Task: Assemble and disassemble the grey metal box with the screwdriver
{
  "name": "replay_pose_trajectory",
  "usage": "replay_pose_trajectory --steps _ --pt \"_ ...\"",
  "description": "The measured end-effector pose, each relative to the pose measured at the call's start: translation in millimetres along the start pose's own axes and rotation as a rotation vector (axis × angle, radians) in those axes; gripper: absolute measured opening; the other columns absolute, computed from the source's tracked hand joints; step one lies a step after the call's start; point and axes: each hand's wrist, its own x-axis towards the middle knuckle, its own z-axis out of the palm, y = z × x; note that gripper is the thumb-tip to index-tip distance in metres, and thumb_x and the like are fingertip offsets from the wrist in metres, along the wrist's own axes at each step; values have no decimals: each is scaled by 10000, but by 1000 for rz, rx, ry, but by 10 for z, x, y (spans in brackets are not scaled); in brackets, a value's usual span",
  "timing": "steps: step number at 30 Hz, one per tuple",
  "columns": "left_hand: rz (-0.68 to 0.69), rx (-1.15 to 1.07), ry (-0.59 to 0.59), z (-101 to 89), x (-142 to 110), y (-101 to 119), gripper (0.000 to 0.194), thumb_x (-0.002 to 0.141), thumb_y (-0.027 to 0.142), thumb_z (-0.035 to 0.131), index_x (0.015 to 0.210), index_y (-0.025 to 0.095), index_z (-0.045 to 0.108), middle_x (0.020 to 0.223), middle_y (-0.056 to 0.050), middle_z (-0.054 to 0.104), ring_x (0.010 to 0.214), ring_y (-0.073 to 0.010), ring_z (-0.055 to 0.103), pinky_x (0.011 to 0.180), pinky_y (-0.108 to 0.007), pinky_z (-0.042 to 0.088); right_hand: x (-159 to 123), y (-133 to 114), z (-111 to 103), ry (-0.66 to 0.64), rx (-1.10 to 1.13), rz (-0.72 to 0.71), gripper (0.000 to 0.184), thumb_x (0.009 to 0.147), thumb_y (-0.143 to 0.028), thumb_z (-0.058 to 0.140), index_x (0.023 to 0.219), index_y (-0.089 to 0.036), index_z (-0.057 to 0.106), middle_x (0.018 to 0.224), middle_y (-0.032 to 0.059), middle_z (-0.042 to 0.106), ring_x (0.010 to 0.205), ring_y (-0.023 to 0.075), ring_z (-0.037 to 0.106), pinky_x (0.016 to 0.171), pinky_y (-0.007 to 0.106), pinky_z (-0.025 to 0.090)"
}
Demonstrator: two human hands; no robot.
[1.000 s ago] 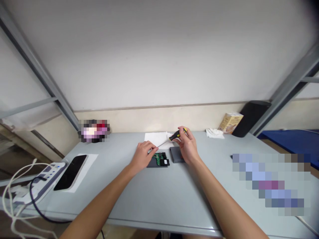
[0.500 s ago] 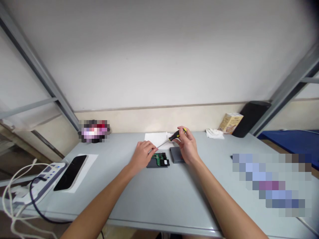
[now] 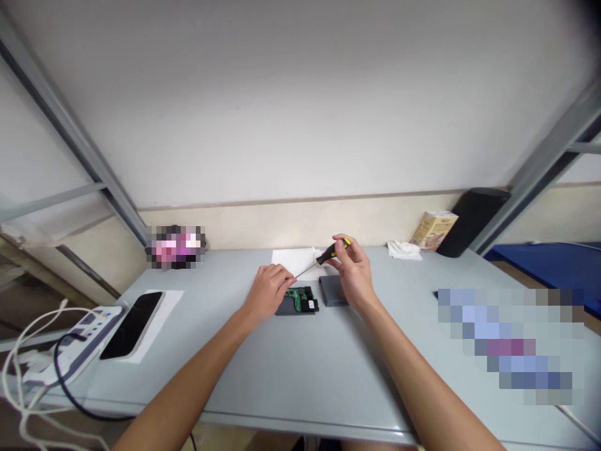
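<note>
My right hand (image 3: pixel 353 268) grips a screwdriver (image 3: pixel 334 250) by its black and yellow handle, holding it at a slant. The thin shaft points down and left to the fingertips of my left hand (image 3: pixel 270 289). Those fingers are pinched together at the tip; whatever lies between them is hidden. Under and beside my left hand, a green circuit board (image 3: pixel 297 299) with black parts sits on a dark grey case piece (image 3: pixel 286 307), partly covered by the hand. A second grey case piece (image 3: pixel 332 292) lies below my right hand, which hides its right end.
White paper (image 3: pixel 290 258) lies behind the hands. At left are a phone (image 3: pixel 134 326) on paper and a power strip (image 3: pixel 77 344) with cables. A crumpled tissue (image 3: pixel 404 249), a yellow box (image 3: pixel 434 230) and a black speaker-like object (image 3: pixel 472 222) stand back right. Blurred items lie right.
The screwdriver handle has turned slightly in my right hand, its yellow marks showing differently. Both hands stay in nearly the same place.
</note>
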Motion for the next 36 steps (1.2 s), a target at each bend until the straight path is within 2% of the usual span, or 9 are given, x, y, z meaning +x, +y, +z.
replay_pose_trajectory --steps 10,19,25,29,36 --pt "8 -4 -9 -6 -5 -4 260 1107 328 498 942 214 662 978 -27 705 953 -195 627 912 -380 398 -14 1 4 -32 -40 -10 451 799 -618 806 1089 -281 734 780 -42 508 750 127 560 721 273 604" --pt "-81 -196 44 50 6 -13 276 1081 343 536 865 208 642 930 -31 702 944 -199 642 905 -382 431 9 28 -3 -38 -8 21 546 775 -620 826 1175 -270 702 852 -28 641 817 135 650 746 278 604" --pt "-90 -258 33 73 1 -15 285 1062 380 571 852 215 672 907 -29 715 915 -198 655 906 -383 452 7 48 4 -51 28 33 561 799 -609 811 1215 -268 651 953 15 754 886 177 726 819 345 614" --pt "-98 -259 34 74 3 -8 271 1046 379 609 845 216 692 904 -28 724 914 -197 662 910 -380 461 -1 47 11 -73 31 26 553 819 -607 795 1231 -265 655 965 27 768 896 190 740 852 375 615" --pt "-97 -254 54 94 4 -3 253 1022 371 656 827 216 701 899 -24 728 907 -194 672 907 -374 466 -10 20 17 -83 18 19 562 802 -588 820 1235 -264 668 954 25 763 865 179 730 827 354 614"
